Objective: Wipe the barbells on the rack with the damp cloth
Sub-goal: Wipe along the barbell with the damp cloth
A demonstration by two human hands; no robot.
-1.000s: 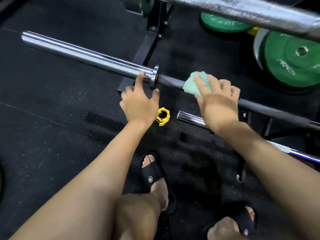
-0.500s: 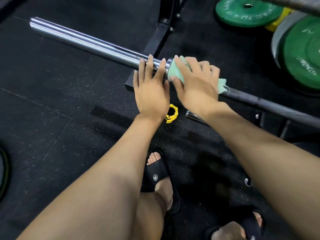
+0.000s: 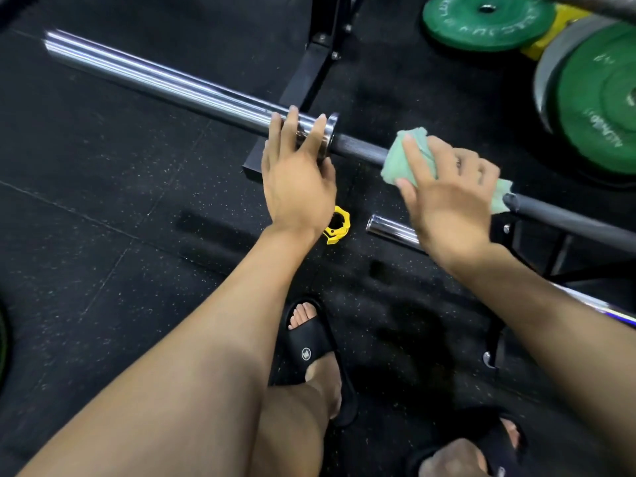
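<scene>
The left hand (image 3: 297, 180) rests on the chrome sleeve of the long steel barbell (image 3: 165, 82), fingers straight and laid over the top just beside the sleeve's collar, grasping nothing. The right hand (image 3: 447, 197) grips the pale green damp cloth (image 3: 401, 163), folded around the barbell's dark shaft to the right of the collar; the fingers curl over the far side and the thumb lies along the near face of the cloth. A short bare stretch of shaft lies between the two hands.

Three bars can be counted: the one being held, a second chrome bar (image 3: 389, 230) lower on the black metal rack (image 3: 315, 68) with its end showing just below the right hand, and a blurred third bar (image 3: 599, 5) crossing the top right corner. One small yellow plastic barbell collar (image 3: 339, 224) lies on the black speckled rubber floor (image 3: 103, 201) beneath the left wrist. Two green weight plates (image 3: 481, 24) show at the upper right, one flat, one leaning at the frame edge. Two feet in black slide sandals (image 3: 309, 352) stand below.

The sleeve's free end stops short of the left frame edge, with open floor around it on the left and near side. To the right the shaft runs out of view.
</scene>
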